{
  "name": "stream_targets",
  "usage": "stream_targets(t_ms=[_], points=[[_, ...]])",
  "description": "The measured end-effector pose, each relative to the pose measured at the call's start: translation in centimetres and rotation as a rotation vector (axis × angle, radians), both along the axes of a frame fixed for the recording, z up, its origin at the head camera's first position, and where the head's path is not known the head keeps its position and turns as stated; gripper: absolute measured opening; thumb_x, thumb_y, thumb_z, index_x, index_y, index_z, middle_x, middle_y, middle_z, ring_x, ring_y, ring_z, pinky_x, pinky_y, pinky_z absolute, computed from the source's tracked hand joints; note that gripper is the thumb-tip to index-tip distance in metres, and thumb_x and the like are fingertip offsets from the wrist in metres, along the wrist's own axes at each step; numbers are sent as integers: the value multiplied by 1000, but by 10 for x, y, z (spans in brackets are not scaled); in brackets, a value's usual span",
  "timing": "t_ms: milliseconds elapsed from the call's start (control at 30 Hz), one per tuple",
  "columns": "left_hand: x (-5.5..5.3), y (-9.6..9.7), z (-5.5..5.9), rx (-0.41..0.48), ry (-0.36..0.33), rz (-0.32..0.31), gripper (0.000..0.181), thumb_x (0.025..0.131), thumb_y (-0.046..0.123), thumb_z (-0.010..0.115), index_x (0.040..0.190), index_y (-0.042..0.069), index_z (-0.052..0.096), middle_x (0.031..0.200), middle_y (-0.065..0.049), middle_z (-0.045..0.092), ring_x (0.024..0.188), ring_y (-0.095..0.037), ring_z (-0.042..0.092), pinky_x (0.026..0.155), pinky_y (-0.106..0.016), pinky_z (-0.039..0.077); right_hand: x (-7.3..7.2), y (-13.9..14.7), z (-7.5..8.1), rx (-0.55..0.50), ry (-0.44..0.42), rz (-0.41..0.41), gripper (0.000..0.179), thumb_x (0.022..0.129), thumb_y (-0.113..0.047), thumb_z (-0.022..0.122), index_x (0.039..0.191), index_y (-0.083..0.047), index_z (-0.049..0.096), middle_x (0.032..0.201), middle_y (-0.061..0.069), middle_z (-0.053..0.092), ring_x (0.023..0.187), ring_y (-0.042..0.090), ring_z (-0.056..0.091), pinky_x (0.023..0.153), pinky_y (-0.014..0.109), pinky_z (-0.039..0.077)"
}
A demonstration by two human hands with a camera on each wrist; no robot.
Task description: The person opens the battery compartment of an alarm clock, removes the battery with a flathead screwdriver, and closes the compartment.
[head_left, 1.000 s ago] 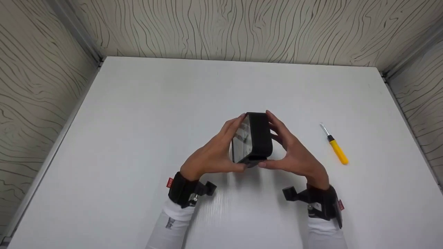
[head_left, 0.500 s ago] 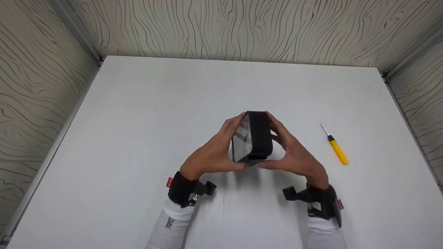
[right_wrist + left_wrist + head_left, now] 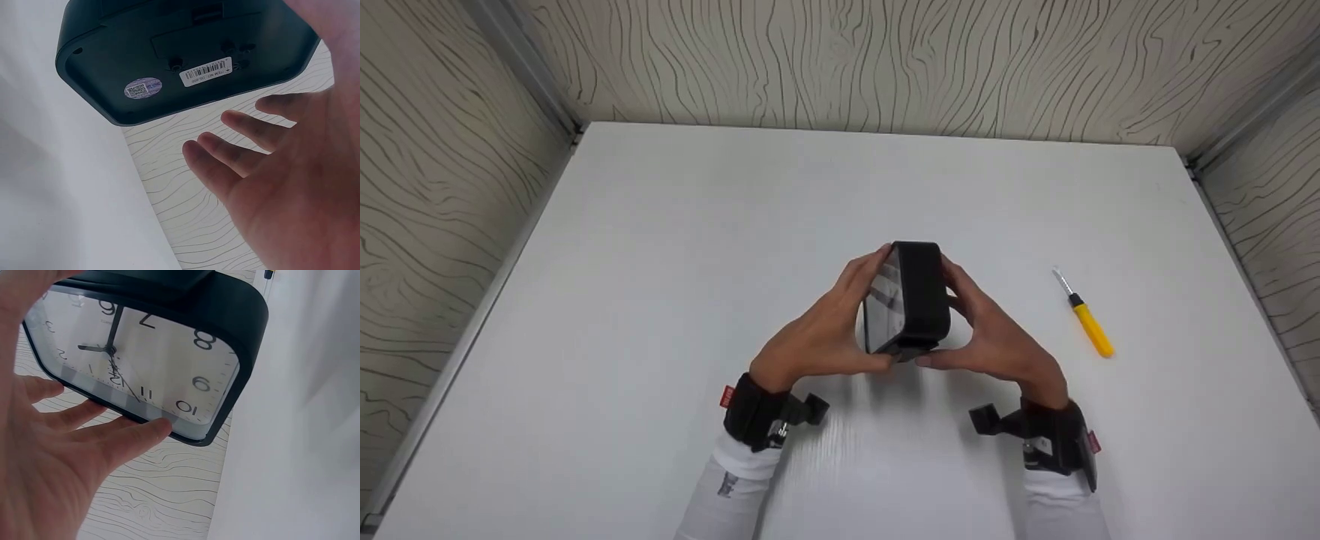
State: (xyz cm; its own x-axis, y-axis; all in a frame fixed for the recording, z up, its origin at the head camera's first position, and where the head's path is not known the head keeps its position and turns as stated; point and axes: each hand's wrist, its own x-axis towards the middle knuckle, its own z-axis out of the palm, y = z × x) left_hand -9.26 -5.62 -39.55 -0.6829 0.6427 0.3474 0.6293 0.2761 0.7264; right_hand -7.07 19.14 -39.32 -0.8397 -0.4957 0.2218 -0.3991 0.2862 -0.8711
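A black alarm clock (image 3: 925, 292) with a white numbered dial (image 3: 149, 343) stands between my two hands, its glass face turned to the left. My left hand (image 3: 817, 337) grips it on the face side, thumb at the lower near edge and fingertips along the far rim. On the back side is my right hand (image 3: 1001, 337), its thumb by the bottom near corner. In the right wrist view, the fingers (image 3: 211, 166) of that hand are spread, with a visible gap to the clock's back edge. Barcode and round stickers mark the clock's back (image 3: 205, 72).
A yellow-handled screwdriver (image 3: 1091, 326) lies on the white table (image 3: 697, 225) to the right of my hands. Wood-patterned panels (image 3: 840, 67) enclose the table at the back and both sides.
My right hand's fingertips have slid slightly down and away from the clock's far top corner, and the right wrist has shifted a little left. The clock and left hand stay nearly still.
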Motion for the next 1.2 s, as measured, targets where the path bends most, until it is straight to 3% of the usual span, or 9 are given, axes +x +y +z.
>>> stream_targets(t_ms=[267, 433, 633, 833, 1200], points=[[1, 0, 1, 1, -10, -1, 118, 67, 26, 79, 157, 26, 3, 154, 2, 26, 130, -12, 44, 105, -39, 45, 0, -2, -1, 39, 0, -9, 113, 68, -16, 89, 156, -26, 18, 158, -3, 29, 141, 11, 33, 114, 50, 32], [1, 1, 1, 28, -14, -13, 118, 67, 24, 78, 158, 25, 3, 153, -2, 26, 133, -14, 43, 108, -39, 43, -1, -3, -3, 42, -9, -3, 112, 67, -17, 89, 155, -27, 20, 155, -4, 32, 137, 13, 37, 113, 55, 32], [1, 1, 2, 50, -11, -29, 116, 67, 22, 76, 158, 23, 3, 153, -8, 26, 134, -20, 43, 108, -44, 43, -1, -2, -4, 60, -13, -6, 113, 67, -18, 90, 155, -28, 19, 154, -4, 34, 135, 13, 39, 114, 45, 34], [1, 1, 2, 58, -4, -31, 116, 67, 21, 76, 158, 23, 3, 153, -1, 25, 135, -10, 38, 110, -41, 41, -1, -3, -5, 67, -40, -4, 113, 67, -20, 90, 154, -31, 19, 151, -7, 37, 131, 14, 43, 111, 25, 35], [1, 1, 2, 64, 3, -32, 117, 66, 20, 76, 158, 24, 3, 153, 2, 25, 137, -8, 37, 111, -37, 41, -1, -5, -5, 81, -85, 0, 112, 68, -22, 89, 154, -35, 19, 150, -7, 39, 132, 14, 43, 109, 24, 35]])
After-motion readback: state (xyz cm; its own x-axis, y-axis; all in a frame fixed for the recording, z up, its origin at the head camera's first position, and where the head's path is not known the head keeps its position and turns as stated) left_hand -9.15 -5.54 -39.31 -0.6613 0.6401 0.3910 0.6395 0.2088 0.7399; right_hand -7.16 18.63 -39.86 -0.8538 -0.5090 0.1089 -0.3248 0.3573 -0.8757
